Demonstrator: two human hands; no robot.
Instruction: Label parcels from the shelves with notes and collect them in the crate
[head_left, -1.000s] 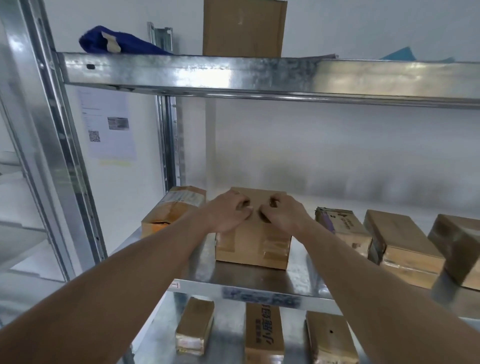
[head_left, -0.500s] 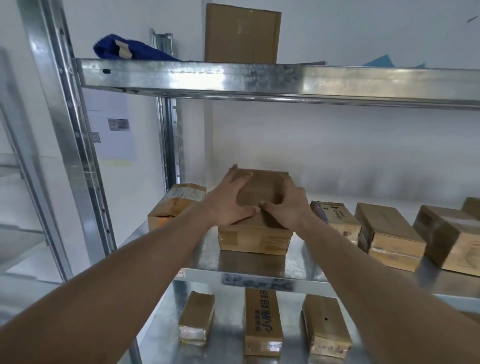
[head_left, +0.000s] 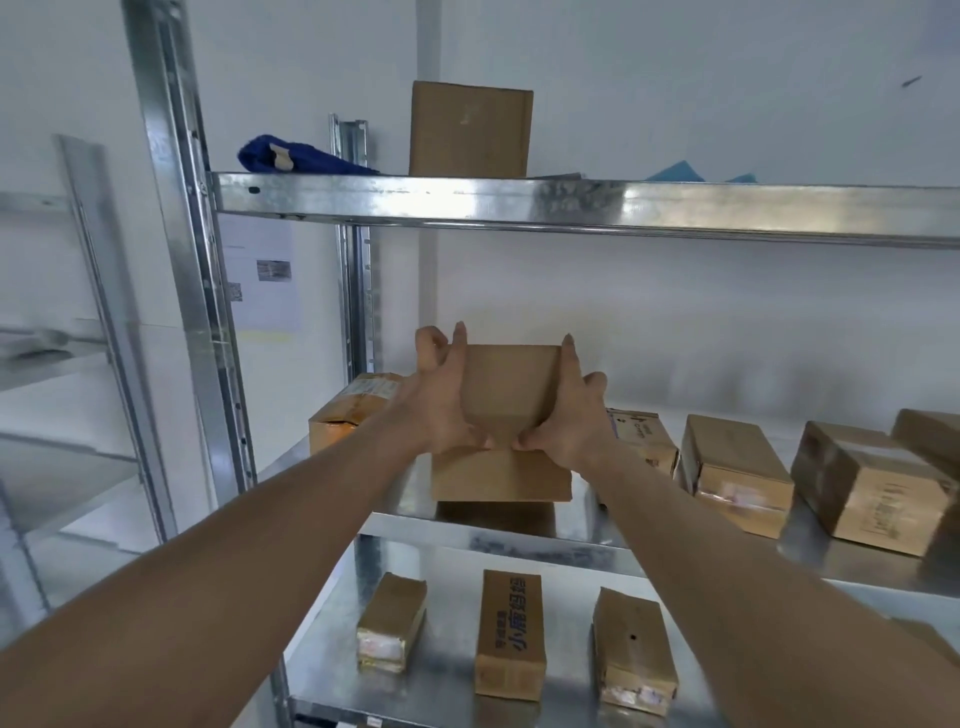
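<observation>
A plain brown cardboard parcel (head_left: 506, 415) sits tilted at the front of the middle shelf (head_left: 519, 535), its far end raised. My left hand (head_left: 439, 402) grips its left side, thumb at the near edge. My right hand (head_left: 569, 410) grips its right side the same way. The thumbs almost meet on the parcel's near top edge. No note and no crate are in view.
More taped parcels lie on the middle shelf: one at the left (head_left: 348, 410), several at the right (head_left: 732, 473). The lower shelf holds three parcels (head_left: 511, 631). The upper shelf carries a box (head_left: 470, 130) and a blue cloth (head_left: 296, 156). A steel upright (head_left: 192, 291) stands left.
Both hands moved from the parcel's top to its sides and took hold of it. The parcel has tipped up at its far end.
</observation>
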